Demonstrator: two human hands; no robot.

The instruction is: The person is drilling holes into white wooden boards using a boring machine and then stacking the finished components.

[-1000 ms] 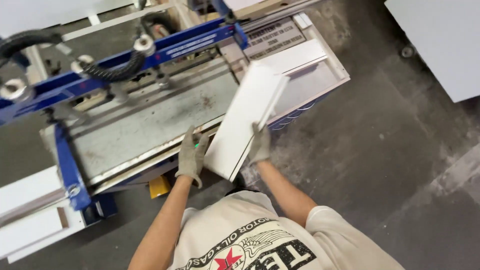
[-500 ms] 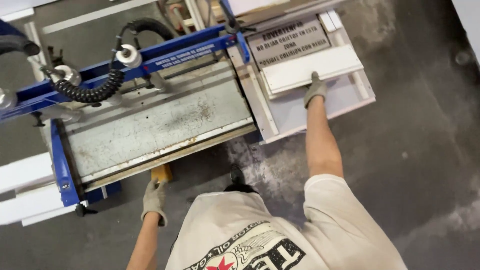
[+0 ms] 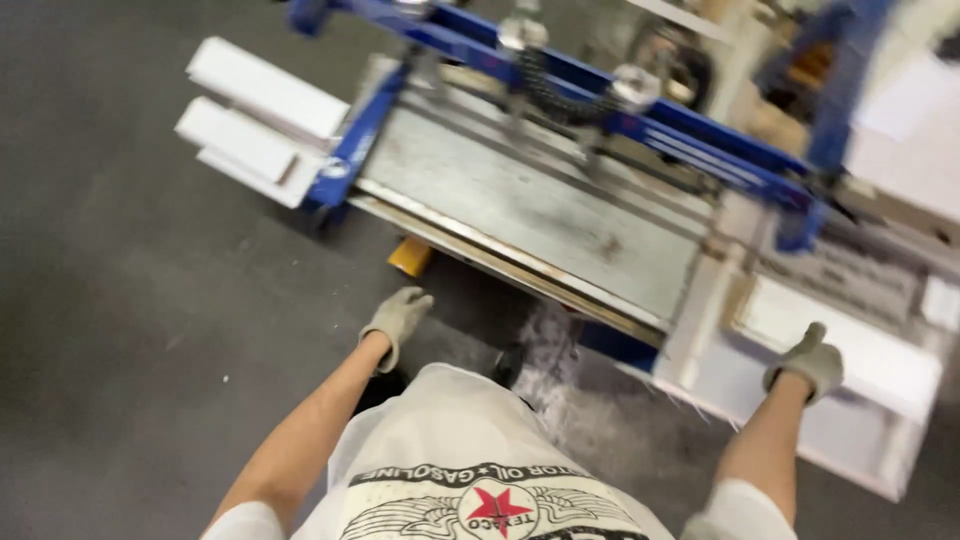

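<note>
A grey metal bed (image 3: 540, 205) under blue rails (image 3: 620, 105) fills the machine. White panels (image 3: 255, 120) lie stacked at its far-left end. The right hand (image 3: 808, 362) rests loosely on a white board (image 3: 860, 355). The left hand (image 3: 398, 318) hangs relaxed, holding nothing, near a yellow block (image 3: 411, 256).

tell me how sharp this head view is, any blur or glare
Head view: motion blur smears the whole frame, worst at the upper right, where the blue frame and white panels wash out; the left hand and right hand are soft; the metal bed shows mild sheen.
</note>
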